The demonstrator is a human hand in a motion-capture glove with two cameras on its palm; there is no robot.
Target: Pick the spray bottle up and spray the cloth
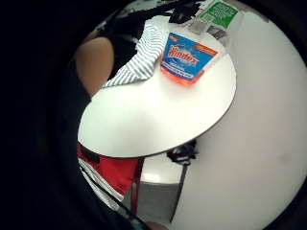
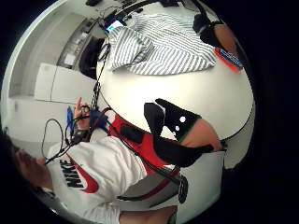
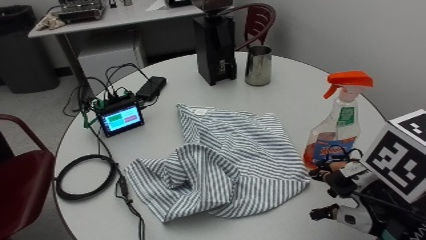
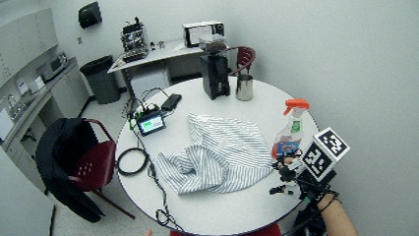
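Right hand (image 3: 346,197) beside spray bottle (image 3: 336,127) – fingers hidden, grip can't tell | bottle prob. light, slick – take neck under trigger | cloth (image 3: 223,160) soft, rumpled

This looks like an office or lab room. A round white table (image 4: 216,206) fills the middle. At eleven o'clock a grey desk (image 4: 147,56) holds machines, a bin (image 4: 102,78) beside it. Cupboards (image 4: 26,73) stand at nine o'clock.
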